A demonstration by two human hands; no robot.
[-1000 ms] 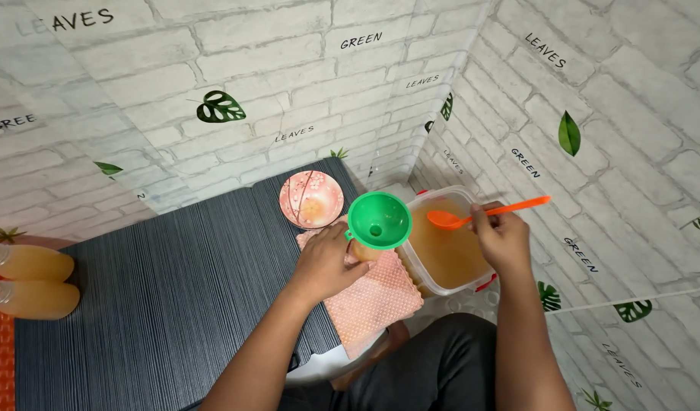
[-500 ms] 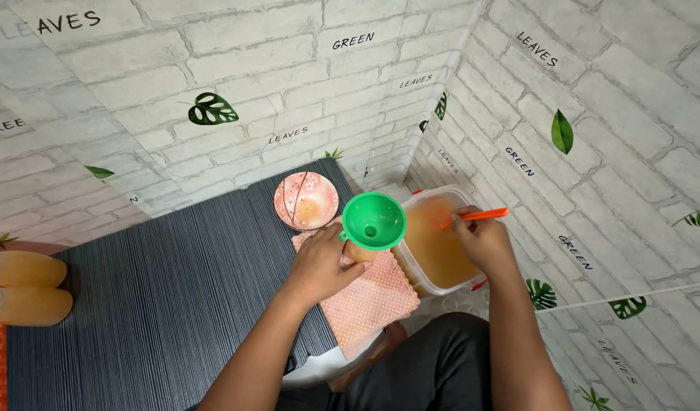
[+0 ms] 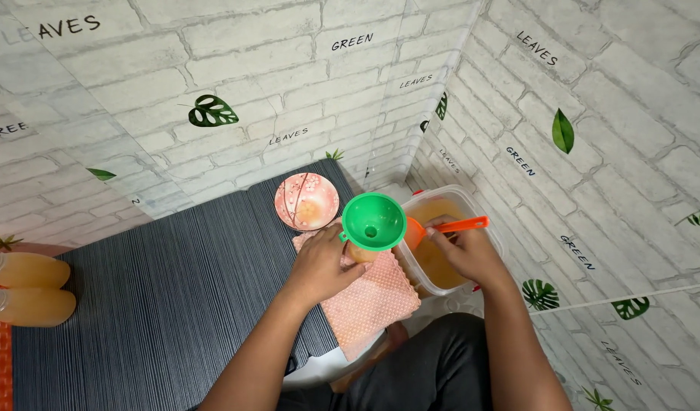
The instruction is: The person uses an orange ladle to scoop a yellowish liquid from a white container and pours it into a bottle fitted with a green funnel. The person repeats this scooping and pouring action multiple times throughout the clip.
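Note:
A green funnel [image 3: 373, 221] sits in the mouth of a bottle that my left hand [image 3: 319, 264] grips from the left; the bottle itself is mostly hidden under the funnel and the hand. My right hand [image 3: 460, 251] holds an orange ladle [image 3: 449, 226] by its handle, its bowl raised next to the funnel's right rim. Under the ladle stands a clear plastic container [image 3: 491, 228] filled with orange-yellow liquid. The bottle rests on a pink cloth [image 3: 369, 301].
A pink patterned plate [image 3: 307, 202] lies behind the funnel on a dark striped mat [image 3: 160, 304]. Two filled bottles of the same liquid [image 3: 27, 285] lie at the left edge. White brick-pattern walls close in behind and on the right.
The ladle has gone from above the container down into the liquid and now comes up towards the funnel's rim. My left hand has stayed on the bottle.

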